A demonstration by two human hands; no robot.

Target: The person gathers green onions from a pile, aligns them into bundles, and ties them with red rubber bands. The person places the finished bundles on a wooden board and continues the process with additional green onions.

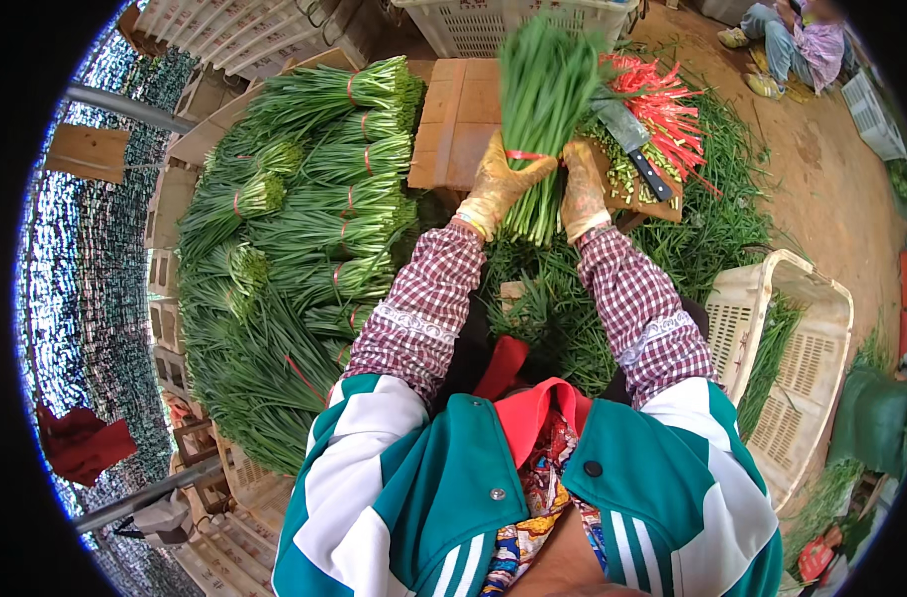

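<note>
A bunch of long green leafy stalks, likely Chinese chives (546,89), stands upright before me with a red tie around its lower part. Gripping it at the tie is my left hand (498,179), in a stained yellowish glove. My right hand (583,186), gloved alike, rests against the bunch's right side; whether its fingers grip is unclear. A cleaver with a black handle (651,175) lies to the right on a board with cut stalk ends (623,175). Red plastic ties (658,97) are heaped beyond it.
Many tied bunches (349,194) are piled at left. A cardboard-covered surface (453,119) lies ahead, a white plastic crate (461,30) behind it. Loose green leaves (722,179) cover the ground. Another crate (819,358) is at right. A person (804,45) sits at the far upper right.
</note>
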